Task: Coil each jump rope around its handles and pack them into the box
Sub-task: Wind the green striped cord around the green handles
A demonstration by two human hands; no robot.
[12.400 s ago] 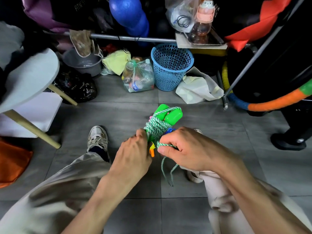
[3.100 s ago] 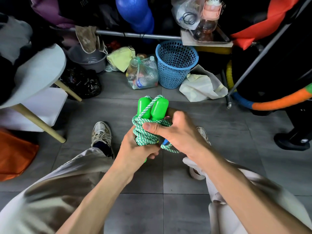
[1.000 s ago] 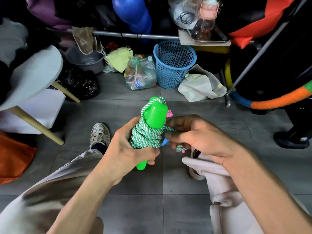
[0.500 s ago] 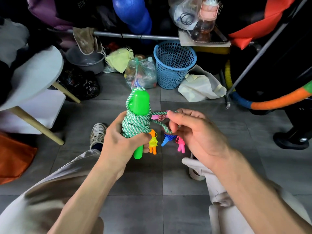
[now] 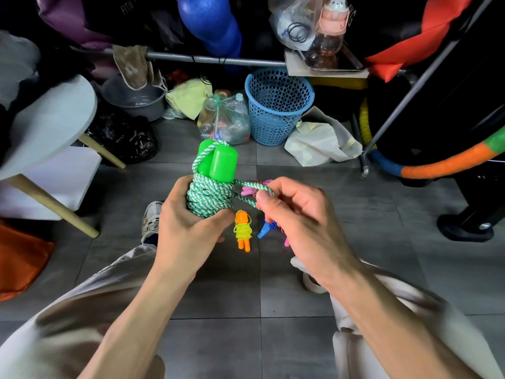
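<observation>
head: I see my left hand [image 5: 188,231] gripping the green-and-white braided rope coil [image 5: 209,196] round two green plastic handles [image 5: 218,162], centre | right hand [image 5: 295,214] pinching its loose loop [image 5: 252,191], just right | small orange-handled coiled rope [image 5: 242,231] on grey tile floor [image 5: 341,242], between hands

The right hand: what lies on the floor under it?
Under the right hand, a blue jump rope and a pink one show partly on the floor. The hand covers most of both. An orange jump rope lies fully visible beside them.
</observation>
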